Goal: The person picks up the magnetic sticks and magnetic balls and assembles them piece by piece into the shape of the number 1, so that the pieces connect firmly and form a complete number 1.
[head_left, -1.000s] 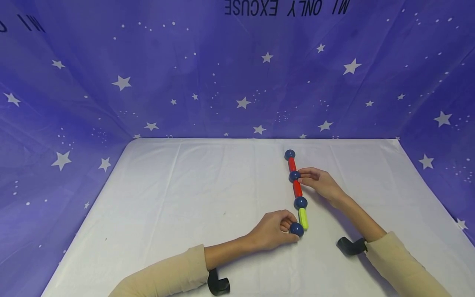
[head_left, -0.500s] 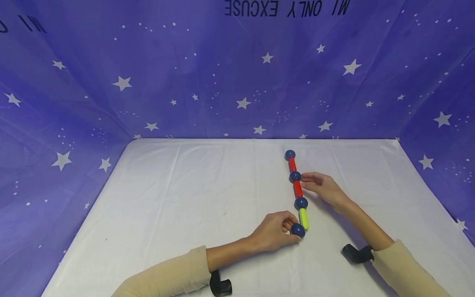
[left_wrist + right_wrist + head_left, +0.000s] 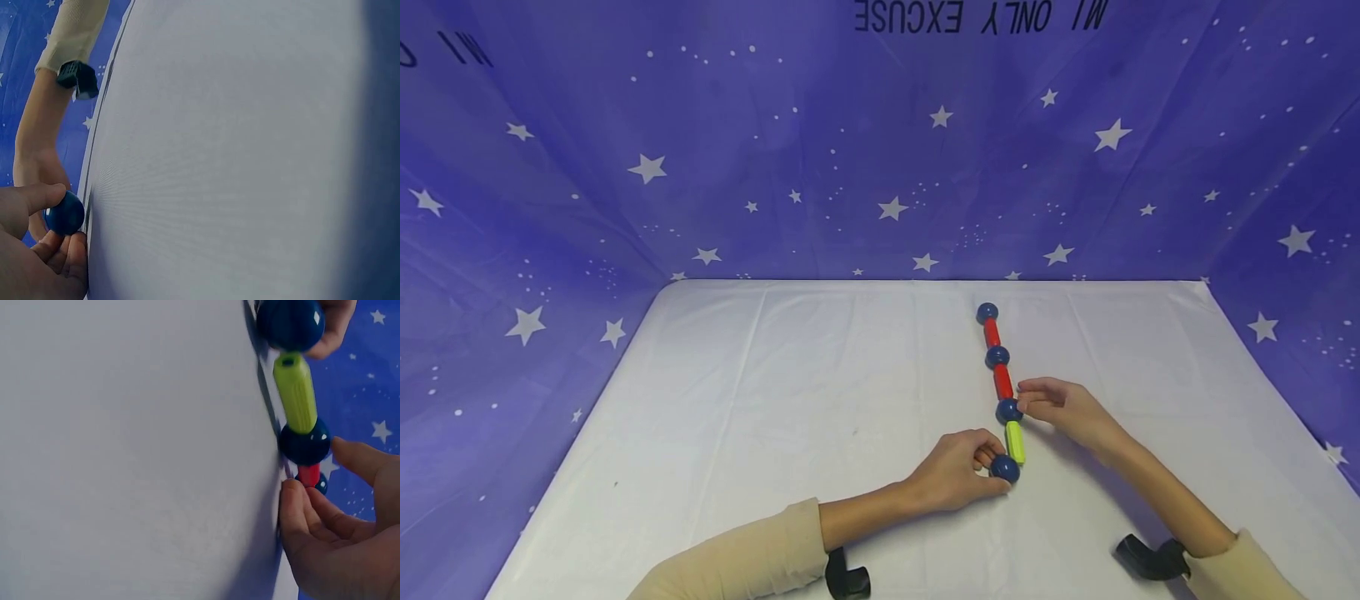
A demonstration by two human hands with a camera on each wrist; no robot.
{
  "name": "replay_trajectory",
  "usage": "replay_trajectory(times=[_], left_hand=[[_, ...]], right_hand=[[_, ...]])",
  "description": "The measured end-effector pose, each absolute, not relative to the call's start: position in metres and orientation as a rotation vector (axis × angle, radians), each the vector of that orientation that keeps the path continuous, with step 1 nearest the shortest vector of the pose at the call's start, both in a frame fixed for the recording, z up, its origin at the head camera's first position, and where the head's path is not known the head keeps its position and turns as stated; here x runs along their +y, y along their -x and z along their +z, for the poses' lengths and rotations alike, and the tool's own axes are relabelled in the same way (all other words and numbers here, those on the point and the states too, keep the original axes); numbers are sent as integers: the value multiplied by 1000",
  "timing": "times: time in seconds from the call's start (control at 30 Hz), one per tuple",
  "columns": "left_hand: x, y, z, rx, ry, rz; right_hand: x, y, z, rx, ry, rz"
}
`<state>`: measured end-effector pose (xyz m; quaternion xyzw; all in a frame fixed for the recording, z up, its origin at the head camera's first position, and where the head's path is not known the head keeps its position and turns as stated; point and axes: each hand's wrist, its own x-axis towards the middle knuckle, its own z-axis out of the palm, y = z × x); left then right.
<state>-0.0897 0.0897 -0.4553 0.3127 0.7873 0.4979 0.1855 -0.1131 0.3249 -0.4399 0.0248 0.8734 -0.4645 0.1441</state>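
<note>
My left hand [image 3: 953,472] pinches a blue ball [image 3: 1004,469] between thumb and fingers, close to the near end of a yellow-green stick [image 3: 1015,442]. In the right wrist view that stick's bare end faces the ball across a narrow gap. The stick joins a second blue ball [image 3: 305,441], the first of a straight chain running away from me. Beyond it come a red stick [image 3: 1003,382], another blue ball [image 3: 997,357], a red stick [image 3: 992,332] and a far blue ball [image 3: 987,312]. My right hand [image 3: 1071,414] is beside the ball joined to the yellow-green stick, fingers loosely bent; contact is unclear.
A white cloth [image 3: 775,375] covers the table under the chain. Purple star-printed fabric [image 3: 820,150] hangs behind and along the sides. Black wrist devices [image 3: 847,575] sit below both forearms, beside beige sleeves.
My right hand has left the middle ball between the red sticks and come nearer, beside the ball at the yellow-green stick. The left hand has shifted slightly right and nearer with its ball.
</note>
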Motion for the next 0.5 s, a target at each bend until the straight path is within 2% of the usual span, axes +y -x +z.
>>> replay_trajectory(times=[0.5], left_hand=[[92, 89, -455, 2231, -879, 1390]], right_hand=[[316, 73, -435, 2356, -160, -1442]])
